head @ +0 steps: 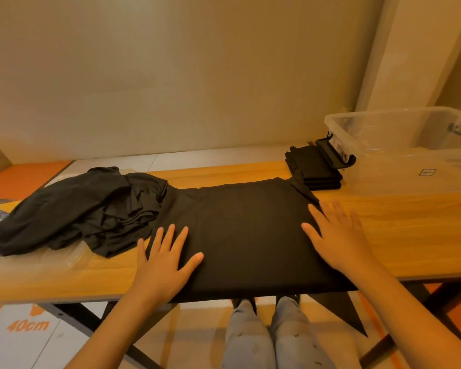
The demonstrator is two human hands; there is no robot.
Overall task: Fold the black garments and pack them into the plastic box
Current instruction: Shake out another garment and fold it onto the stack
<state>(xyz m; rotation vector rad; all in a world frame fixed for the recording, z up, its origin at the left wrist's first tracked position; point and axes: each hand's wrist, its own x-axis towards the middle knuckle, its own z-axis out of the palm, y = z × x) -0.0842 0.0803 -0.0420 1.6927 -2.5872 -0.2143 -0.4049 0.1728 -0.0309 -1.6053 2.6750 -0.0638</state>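
A black garment [240, 230] lies spread flat across the middle of the wooden table [399, 225], its near edge hanging over the front. My left hand [163, 259] presses flat on the garment's left side, fingers spread. My right hand [336, 235] lies flat on its right edge, fingers straight. A heap of unfolded black garments [80, 211] sits to the left. A stack of folded black garments [314, 169] rests at the back right, beside the clear plastic box [410, 145].
The box's black latch [336, 153] sticks out over the folded stack. Clear plastic wrapping [67, 258] lies under the heap. A wall runs close behind the table. My legs [272, 336] stand at the table's front edge, between its dark frame bars.
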